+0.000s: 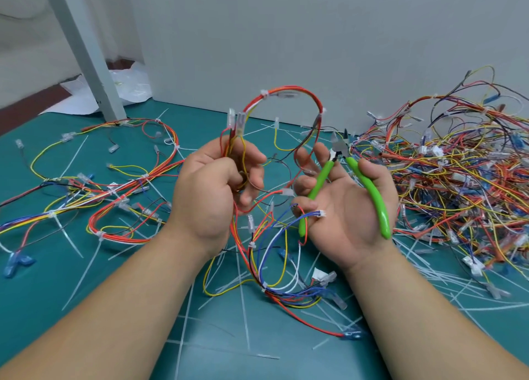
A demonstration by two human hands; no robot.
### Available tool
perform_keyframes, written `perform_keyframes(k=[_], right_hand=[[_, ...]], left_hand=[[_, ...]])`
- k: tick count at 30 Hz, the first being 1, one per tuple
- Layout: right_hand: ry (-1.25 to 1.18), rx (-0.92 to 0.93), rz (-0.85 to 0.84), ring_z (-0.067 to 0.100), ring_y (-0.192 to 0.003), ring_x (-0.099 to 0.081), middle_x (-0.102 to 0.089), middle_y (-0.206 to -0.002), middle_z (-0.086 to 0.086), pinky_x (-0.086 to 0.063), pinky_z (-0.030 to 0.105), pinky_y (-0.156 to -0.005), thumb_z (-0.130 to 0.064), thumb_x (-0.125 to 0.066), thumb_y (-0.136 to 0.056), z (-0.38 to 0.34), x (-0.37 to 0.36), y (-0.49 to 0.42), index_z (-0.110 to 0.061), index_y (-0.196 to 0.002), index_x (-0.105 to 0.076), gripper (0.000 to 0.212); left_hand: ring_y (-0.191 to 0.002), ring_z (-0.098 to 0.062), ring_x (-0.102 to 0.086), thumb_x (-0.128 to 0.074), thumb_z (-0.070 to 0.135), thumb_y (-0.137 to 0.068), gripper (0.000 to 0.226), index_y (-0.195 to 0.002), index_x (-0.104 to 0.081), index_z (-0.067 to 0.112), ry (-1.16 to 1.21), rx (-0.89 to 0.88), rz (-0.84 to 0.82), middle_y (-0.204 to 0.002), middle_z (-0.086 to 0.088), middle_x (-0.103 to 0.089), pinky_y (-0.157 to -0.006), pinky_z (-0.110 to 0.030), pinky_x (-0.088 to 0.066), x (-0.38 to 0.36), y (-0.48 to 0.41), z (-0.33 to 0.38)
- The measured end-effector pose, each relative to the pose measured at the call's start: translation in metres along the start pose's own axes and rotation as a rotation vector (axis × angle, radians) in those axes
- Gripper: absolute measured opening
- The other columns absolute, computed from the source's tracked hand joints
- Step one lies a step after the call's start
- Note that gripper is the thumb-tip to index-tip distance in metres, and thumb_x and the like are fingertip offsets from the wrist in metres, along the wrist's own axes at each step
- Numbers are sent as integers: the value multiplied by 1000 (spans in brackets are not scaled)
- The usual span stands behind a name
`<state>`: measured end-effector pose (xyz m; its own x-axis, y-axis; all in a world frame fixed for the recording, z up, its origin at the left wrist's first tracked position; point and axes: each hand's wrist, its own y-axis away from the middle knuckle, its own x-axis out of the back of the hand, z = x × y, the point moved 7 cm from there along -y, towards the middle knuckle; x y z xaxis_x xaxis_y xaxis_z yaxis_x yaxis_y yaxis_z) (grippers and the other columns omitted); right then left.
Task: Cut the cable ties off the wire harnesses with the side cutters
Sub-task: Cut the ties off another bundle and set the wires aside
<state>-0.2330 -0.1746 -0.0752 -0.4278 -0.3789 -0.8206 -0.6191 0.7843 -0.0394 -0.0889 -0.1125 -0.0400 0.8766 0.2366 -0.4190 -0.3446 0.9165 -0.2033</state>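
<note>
My left hand (213, 187) grips a wire harness (286, 93) of red, yellow and blue wires, lifted above the green mat. The harness loops upward between my hands and hangs down to the mat. White cable ties (264, 94) still bind it. My right hand (347, 205) lies palm up and holds green-handled side cutters (369, 187); the thumb curls over one handle and the fingers hook the other. The cutter jaws (340, 144) point up and away, apart from the harness.
A large tangled pile of wires (458, 173) fills the right side of the mat. Another tied harness (114, 184) lies at the left. Cut white tie pieces (243, 302) litter the mat. A grey post (86, 50) and a grey wall stand behind.
</note>
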Motion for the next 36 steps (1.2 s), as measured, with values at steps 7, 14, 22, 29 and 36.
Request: perform_keyframes(k=[7,14,22,29,36], right_hand=[[-56,103,123,19,-78,-56,-48,-133,5,-36,27,-61,-43,-52,-78,-12,8,-1,-19,-120,-65,50],[41,260,177,18,-69,-45,-47,-90,1,-31,29,-59,-40,-57,-75,-19,5,3,-16,-103,-64,38],[661,498,40,7,-50,-39,-45,-73,-2,-34,26,-54,-17,-65,-64,-36,-46,12,-14,-100,-60,37],[1057,154,-200,-5,-79,-65,-74,-106,-11,-46,9,-71,-7,-62,-69,6,-66,10,-29,-122,-68,58],[1046,126,-181,-11,-71,-62,-63,-70,-32,-43,3,-66,-5,-61,-72,-4,-58,8,-17,-133,-63,62]], left_hand=[[-45,-17,-44,-29,-13,-76,45,-74,-63,16,-1,-24,216,-63,-5,-59,-43,-19,-29,19,-6,-2],[-85,-11,-72,-45,7,-106,31,-108,-68,27,-180,-76,233,-102,9,-69,-61,-25,-55,17,-10,-2],[-68,-9,-45,-57,16,-101,29,-94,-65,42,-668,-242,92,-82,-1,-58,-64,-20,-40,7,-5,4],[-71,-5,-62,-76,17,-82,23,-105,-74,18,-536,-181,71,-83,2,-74,-71,-20,-53,5,-1,1],[-117,-8,-63,-47,9,-83,56,-137,-61,13,-756,-213,-49,-134,12,-62,-107,-37,-48,-4,0,5]])
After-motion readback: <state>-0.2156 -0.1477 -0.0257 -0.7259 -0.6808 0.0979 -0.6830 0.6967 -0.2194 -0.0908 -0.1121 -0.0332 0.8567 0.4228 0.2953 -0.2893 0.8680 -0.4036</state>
